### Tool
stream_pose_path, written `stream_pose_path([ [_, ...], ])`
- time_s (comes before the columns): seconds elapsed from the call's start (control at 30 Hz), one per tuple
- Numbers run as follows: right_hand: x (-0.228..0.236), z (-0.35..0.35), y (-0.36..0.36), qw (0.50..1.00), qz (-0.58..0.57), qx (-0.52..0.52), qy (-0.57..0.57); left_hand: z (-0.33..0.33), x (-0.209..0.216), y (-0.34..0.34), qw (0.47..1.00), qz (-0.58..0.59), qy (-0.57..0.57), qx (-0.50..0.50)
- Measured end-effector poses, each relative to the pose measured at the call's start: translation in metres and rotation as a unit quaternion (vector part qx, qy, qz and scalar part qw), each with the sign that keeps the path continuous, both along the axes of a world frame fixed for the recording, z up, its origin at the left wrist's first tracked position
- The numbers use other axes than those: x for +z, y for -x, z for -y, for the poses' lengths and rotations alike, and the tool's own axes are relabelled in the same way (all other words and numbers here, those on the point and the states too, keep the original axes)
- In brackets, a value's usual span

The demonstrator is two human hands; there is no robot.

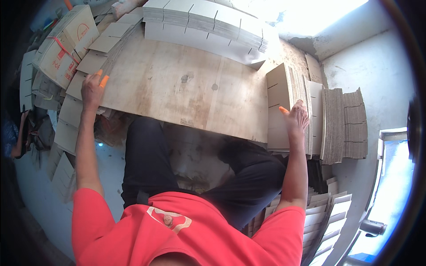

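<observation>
My left hand (92, 91) is at the table's left edge, against overlapping grey cardboard sheets (94, 61). Orange covers show on its thumb and a fingertip, which are spread apart, and I see nothing between them. My right hand (297, 119) lies over an upright stack of slotted cardboard pieces (277, 88) at the table's right end. Its thumb, in an orange cover, points left, away from the other fingers. The far fingertips are partly hidden, and no piece is visibly lifted. Between my hands lies the bare wooden tabletop (177, 88).
A long row of slotted cardboard (204, 20) lines the table's far edge. A printed carton (66, 46) stands at the left. More cardboard stacks (344, 126) are beside the right wall, and others (326, 221) stand low by my right side. At far left, another person's arm (20, 135) shows.
</observation>
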State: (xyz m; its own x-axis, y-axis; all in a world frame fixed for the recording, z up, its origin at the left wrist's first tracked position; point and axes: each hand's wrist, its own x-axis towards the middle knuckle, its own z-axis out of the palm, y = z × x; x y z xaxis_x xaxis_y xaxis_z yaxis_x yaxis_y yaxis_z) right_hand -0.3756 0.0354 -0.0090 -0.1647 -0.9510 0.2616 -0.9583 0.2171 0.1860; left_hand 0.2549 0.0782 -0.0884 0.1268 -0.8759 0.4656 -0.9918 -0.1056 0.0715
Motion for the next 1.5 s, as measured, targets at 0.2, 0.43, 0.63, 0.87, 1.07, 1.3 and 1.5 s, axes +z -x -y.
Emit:
stream_pose_path([
  [0.2,-0.019,0.011,0.035,0.989,0.138,-0.009,-0.054,0.006,0.011,0.061,0.994,-0.028,0.021,-0.104],
  [0.43,0.003,0.012,0.032,0.97,0.202,-0.02,0.134,0.046,0.022,0.124,0.979,-0.055,0.027,-0.195],
  [0.63,0.023,0.03,0.025,0.888,0.388,-0.042,0.244,0.145,0.057,0.211,0.953,-0.081,0.09,-0.279],
  [0.87,0.039,0.045,0.002,0.624,0.752,0.103,0.185,0.257,0.066,0.313,0.941,-0.001,0.071,-0.331],
  [1.07,0.018,0.062,-0.011,0.625,0.735,0.122,0.233,0.302,0.047,0.351,0.939,0.173,0.033,-0.295],
  [1.3,0.026,0.056,-0.035,0.654,0.731,0.12,0.153,0.302,0.057,0.355,0.898,0.22,0.035,-0.38],
  [1.5,0.021,0.051,-0.036,0.652,0.727,0.128,0.172,0.308,0.058,0.347,0.918,-0.038,0.093,-0.384],
])
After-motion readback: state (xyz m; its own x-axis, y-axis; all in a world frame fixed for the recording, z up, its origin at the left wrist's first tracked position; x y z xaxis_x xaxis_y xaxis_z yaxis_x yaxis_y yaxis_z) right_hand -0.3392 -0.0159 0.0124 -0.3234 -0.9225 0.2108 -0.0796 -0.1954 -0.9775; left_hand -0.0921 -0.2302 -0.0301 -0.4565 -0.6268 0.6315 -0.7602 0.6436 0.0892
